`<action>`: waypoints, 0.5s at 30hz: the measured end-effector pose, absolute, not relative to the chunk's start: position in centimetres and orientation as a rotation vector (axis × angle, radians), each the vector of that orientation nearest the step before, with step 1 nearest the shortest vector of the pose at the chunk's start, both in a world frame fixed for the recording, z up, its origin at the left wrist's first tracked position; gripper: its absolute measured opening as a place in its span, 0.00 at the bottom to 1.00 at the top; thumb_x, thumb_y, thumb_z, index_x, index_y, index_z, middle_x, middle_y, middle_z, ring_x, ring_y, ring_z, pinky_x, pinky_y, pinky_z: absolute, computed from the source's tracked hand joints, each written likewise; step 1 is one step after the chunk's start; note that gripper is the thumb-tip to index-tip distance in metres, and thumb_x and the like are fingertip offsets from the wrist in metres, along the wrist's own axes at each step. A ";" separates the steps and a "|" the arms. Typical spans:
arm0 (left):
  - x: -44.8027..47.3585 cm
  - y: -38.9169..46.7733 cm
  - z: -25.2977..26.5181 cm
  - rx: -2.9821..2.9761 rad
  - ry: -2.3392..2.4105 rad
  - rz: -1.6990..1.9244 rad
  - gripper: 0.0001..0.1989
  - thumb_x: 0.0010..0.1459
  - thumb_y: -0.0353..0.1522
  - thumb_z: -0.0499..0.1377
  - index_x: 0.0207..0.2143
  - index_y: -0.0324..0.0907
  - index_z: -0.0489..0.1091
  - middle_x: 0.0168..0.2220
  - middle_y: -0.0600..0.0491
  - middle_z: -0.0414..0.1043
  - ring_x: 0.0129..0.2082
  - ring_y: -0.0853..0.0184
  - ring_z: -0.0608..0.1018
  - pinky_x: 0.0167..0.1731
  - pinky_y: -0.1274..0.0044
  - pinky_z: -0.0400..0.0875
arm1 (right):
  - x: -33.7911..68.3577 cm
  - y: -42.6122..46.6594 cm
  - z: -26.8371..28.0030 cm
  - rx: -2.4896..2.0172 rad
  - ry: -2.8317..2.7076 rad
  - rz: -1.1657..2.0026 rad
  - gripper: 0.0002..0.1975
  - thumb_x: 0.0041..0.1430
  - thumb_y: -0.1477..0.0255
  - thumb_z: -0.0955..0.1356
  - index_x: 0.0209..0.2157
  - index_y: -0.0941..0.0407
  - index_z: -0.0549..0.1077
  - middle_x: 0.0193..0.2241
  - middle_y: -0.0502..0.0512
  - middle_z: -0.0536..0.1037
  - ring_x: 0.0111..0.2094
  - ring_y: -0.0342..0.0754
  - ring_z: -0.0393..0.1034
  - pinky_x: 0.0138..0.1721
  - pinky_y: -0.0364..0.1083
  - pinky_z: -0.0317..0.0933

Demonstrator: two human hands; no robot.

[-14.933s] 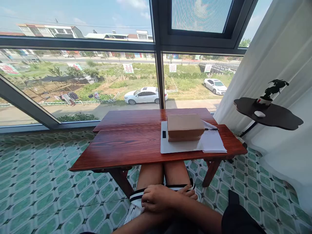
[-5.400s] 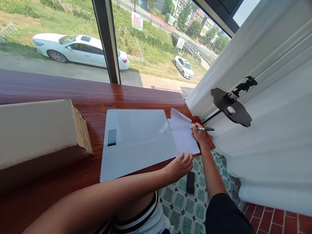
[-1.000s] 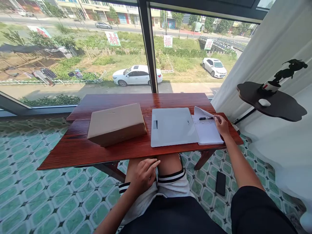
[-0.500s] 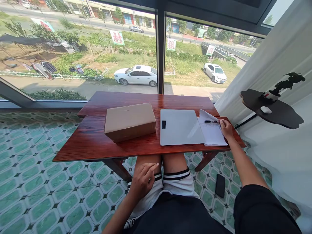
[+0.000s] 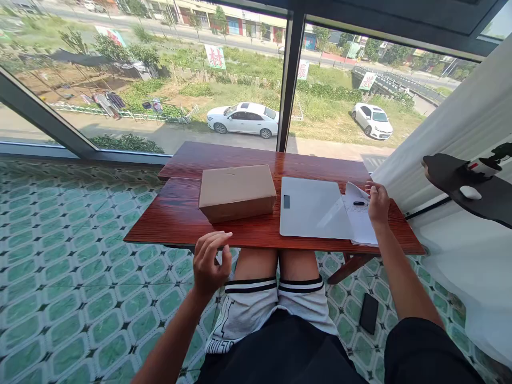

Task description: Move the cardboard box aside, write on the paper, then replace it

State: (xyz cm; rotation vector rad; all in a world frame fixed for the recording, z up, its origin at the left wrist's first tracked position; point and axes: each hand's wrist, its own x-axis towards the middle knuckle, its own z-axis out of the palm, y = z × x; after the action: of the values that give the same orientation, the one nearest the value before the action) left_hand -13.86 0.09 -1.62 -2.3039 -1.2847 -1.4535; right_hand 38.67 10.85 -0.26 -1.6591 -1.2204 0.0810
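Table: one box, one pen

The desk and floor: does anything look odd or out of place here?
A phone lies on the tiled floor right of the desk, not on it. The top sheet of the papers curls up at its far corner. Nothing spilled.

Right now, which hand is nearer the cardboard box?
Left. The left hand hovers just before the table edge below the cardboard box; the right hand rests on the papers far right.

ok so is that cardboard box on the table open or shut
Shut. The cardboard box lies flat on the table with its top closed; no flap is raised.
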 end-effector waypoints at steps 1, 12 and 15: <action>-14.3 0.8 -1.1 -2.222 -1.305 -1.486 0.16 0.58 0.24 0.55 0.48 0.42 0.69 0.41 0.47 0.78 0.45 0.62 0.78 0.49 0.66 0.73 | 36.4 11.1 0.5 -1.612 -1.234 0.095 0.23 0.65 0.59 0.56 0.47 0.57 0.73 0.45 0.61 0.76 0.45 0.48 0.73 0.48 0.50 0.67; -18.2 7.7 1.4 -1.724 -1.785 -1.714 0.26 0.64 0.34 0.50 0.63 0.38 0.58 0.62 0.39 0.66 0.63 0.60 0.68 0.63 0.63 0.62 | 14.5 11.6 2.6 -1.225 -1.354 0.518 0.25 0.67 0.60 0.58 0.60 0.56 0.63 0.61 0.59 0.66 0.64 0.48 0.61 0.67 0.53 0.56; -18.8 9.2 0.8 -1.777 -1.947 -1.923 0.31 0.65 0.37 0.50 0.68 0.39 0.51 0.67 0.38 0.59 0.67 0.60 0.63 0.65 0.64 0.59 | 11.5 12.3 1.5 -1.239 -1.354 0.670 0.31 0.67 0.56 0.57 0.65 0.57 0.59 0.65 0.59 0.61 0.67 0.49 0.56 0.70 0.53 0.52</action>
State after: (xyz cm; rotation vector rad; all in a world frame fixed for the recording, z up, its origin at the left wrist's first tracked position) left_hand -18.75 9.25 0.83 -1.7770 -1.9471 -1.9230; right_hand 11.54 12.28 1.47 -1.2394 -1.3537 0.6704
